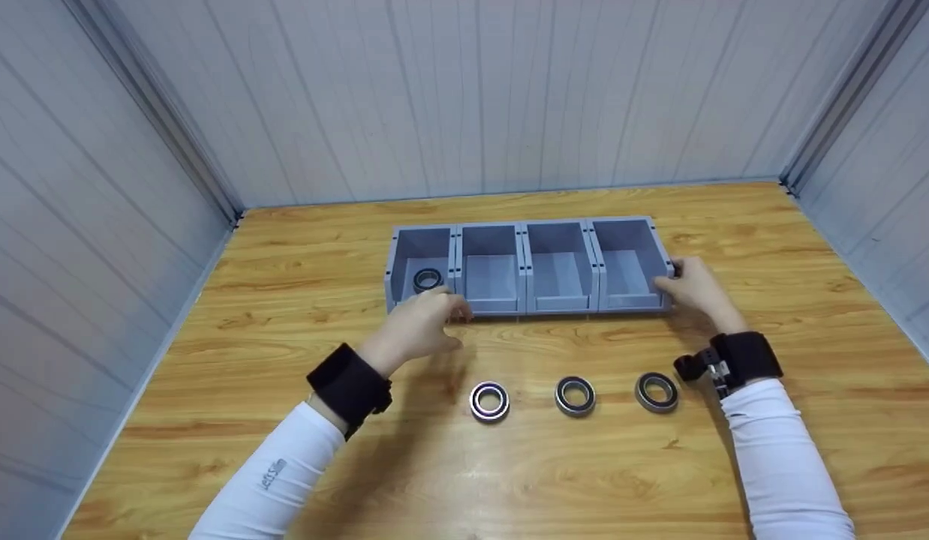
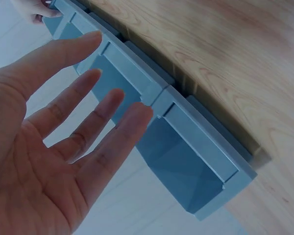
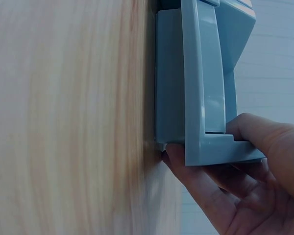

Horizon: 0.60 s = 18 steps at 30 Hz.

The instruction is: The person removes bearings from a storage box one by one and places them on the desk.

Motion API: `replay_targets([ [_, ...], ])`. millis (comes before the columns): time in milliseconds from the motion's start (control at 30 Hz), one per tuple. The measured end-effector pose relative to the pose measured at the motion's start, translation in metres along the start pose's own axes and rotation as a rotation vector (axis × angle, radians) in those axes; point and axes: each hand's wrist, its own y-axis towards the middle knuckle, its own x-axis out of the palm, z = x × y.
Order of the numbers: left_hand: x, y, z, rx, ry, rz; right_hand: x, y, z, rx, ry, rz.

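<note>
In the head view, a row of joined grey bins (image 1: 494, 307) stands on the wooden table, with a dark-sealed ball bearing (image 1: 419, 281) in the leftmost one. My left hand (image 1: 413, 328) is in front of that bin and overlaps its front edge. The left wrist view shows this hand (image 2: 63, 132) empty, fingers spread and loosely bent. At the row's other end, my right hand (image 1: 699, 289) grips the rightmost bin's side. In the right wrist view, the thumb of that hand (image 3: 264, 181) lies over the rim (image 3: 225, 152) and the fingers are below and outside it.
Three bearings lie in a line in front of the bins: a silver-and-dark one (image 1: 489, 417) at left, a black-faced one (image 1: 575, 412) in the middle and another (image 1: 657, 408) at right. White panel walls (image 1: 509, 97) enclose the table (image 1: 299, 247) behind and on both sides.
</note>
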Motion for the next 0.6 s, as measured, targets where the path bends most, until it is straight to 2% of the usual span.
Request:
replay_targets([
  [267, -0.005, 0.006, -0.012, -0.019, 0.003, 0.023, -0.001, 0.0, 0.0, 0.022, 0.014, -0.017],
  [600, -0.012, 0.014, -0.025, -0.08, -0.017, 0.048, -0.001, 0.001, 0.0, 0.044, 0.046, -0.037],
])
